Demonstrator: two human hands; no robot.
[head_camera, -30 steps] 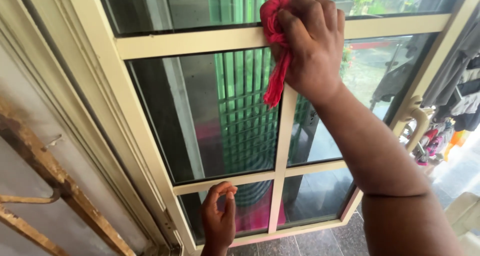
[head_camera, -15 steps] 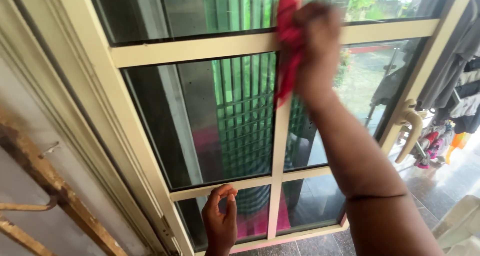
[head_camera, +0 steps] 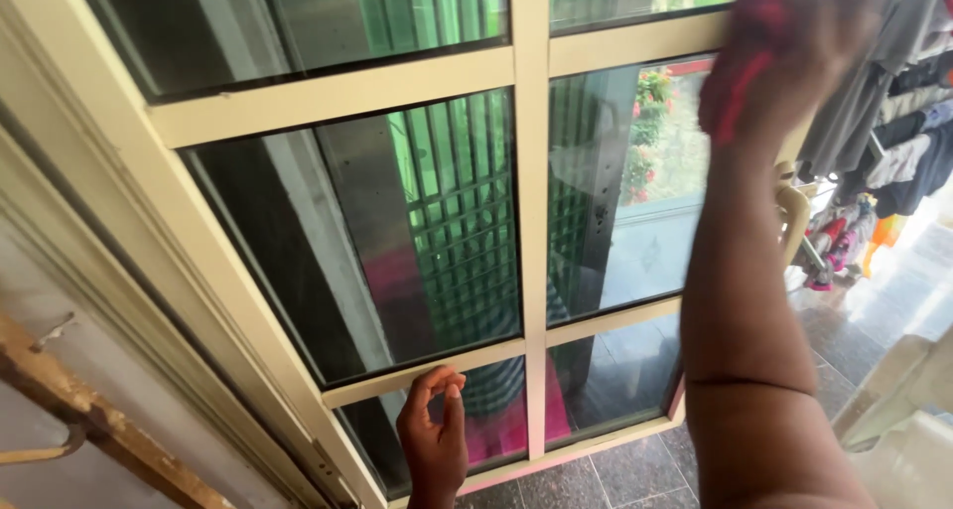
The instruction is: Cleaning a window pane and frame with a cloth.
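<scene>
Dark tiled floor, cream-framed glass door standing on it

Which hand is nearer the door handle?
Right. The right hand, clutching a red cloth, is just above the door handle; the left hand rests far off on the lower crossbar.
</scene>
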